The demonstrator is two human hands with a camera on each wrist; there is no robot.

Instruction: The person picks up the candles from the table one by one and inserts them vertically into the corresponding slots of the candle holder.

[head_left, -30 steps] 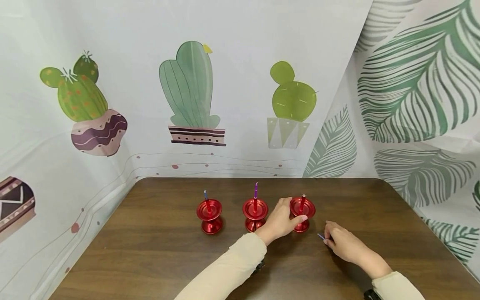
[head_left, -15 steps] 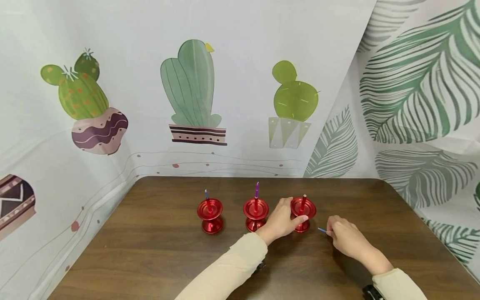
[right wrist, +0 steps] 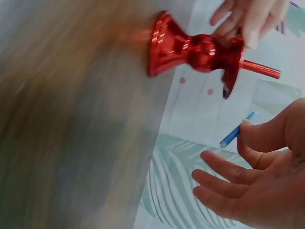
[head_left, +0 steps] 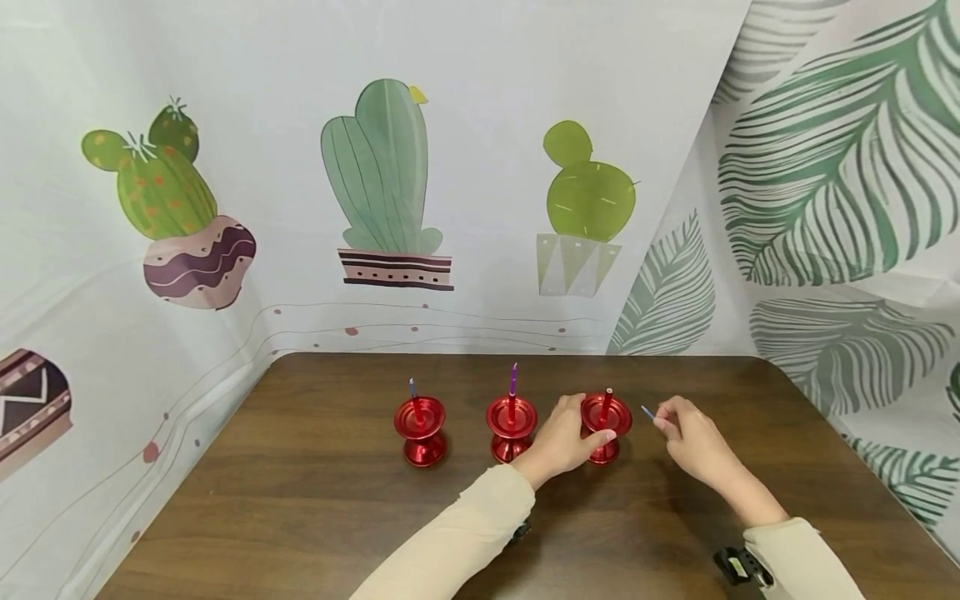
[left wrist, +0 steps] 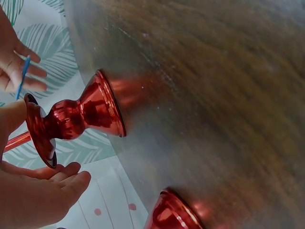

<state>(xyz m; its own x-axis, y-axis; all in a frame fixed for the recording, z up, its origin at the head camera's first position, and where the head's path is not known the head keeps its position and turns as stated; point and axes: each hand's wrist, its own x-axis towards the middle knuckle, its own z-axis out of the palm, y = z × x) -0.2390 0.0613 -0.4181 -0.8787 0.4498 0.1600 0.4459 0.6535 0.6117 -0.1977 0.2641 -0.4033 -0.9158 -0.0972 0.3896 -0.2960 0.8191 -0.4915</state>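
Three red candle holders stand in a row on the brown table (head_left: 315,500): the left holder (head_left: 420,431), the middle holder (head_left: 511,427) with a purple candle (head_left: 513,380), and the right holder (head_left: 604,426) (left wrist: 71,119) (right wrist: 195,50) with a red candle (head_left: 604,407) (right wrist: 259,68). My left hand (head_left: 564,442) (left wrist: 38,191) grips the right holder's rim. My right hand (head_left: 690,437) (right wrist: 257,171) pinches a thin blue candle (head_left: 647,412) (right wrist: 237,130) (left wrist: 21,76) just right of that holder, above the table.
A curtain printed with cacti hangs behind the table, and a leaf-print curtain (head_left: 840,208) closes the right side. The table's edge runs close to both curtains. A small blue-tipped candle (head_left: 412,388) stands in the left holder.
My right hand has lifted the blue candle off the table and moved it up and forward, toward the right holder. The left hand stayed on the holder.
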